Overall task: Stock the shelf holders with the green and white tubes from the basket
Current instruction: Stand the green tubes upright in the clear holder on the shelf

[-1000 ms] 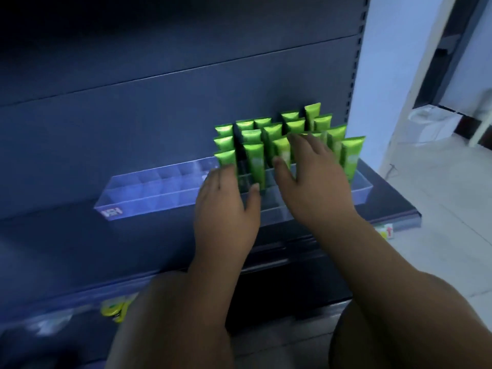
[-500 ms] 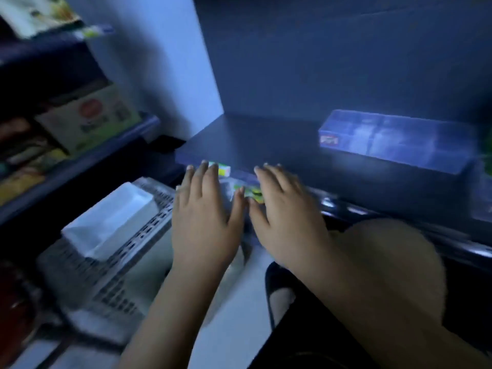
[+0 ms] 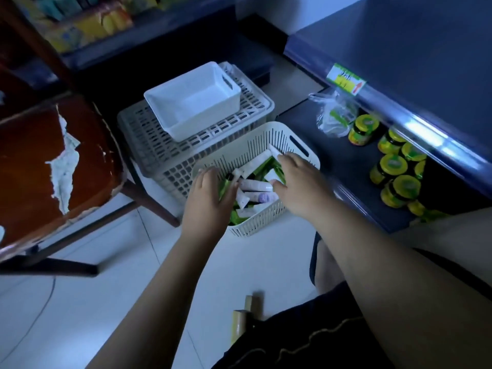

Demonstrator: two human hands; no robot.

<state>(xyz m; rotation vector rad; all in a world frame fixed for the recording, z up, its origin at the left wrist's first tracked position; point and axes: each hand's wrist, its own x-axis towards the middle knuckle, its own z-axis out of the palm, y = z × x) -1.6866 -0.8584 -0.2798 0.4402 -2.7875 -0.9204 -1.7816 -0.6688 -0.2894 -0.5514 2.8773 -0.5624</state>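
Note:
A cream slatted basket (image 3: 267,134) stands on the white floor beside the lowest shelf. It holds several green tubes (image 3: 262,168) and white tubes (image 3: 256,186) lying mixed together. My left hand (image 3: 209,202) reaches into the basket's left side, its fingers curled round a green tube (image 3: 224,188). My right hand (image 3: 302,186) is in the right side, thumb and fingers closing on a green tube with a white end (image 3: 273,174). The shelf holders are out of view.
A white bin (image 3: 191,102) sits on a grey crate (image 3: 159,153) behind the basket. A worn wooden chair (image 3: 53,161) stands at left. Yellow-lidded jars (image 3: 394,166) and a plastic bag (image 3: 332,115) fill the low shelf at right. Wooden sticks (image 3: 243,315) lie by my knee.
The view has swung from the shelf holder with its upright green tubes down and left to the floor. Both hands left the holder and are now inside the basket.

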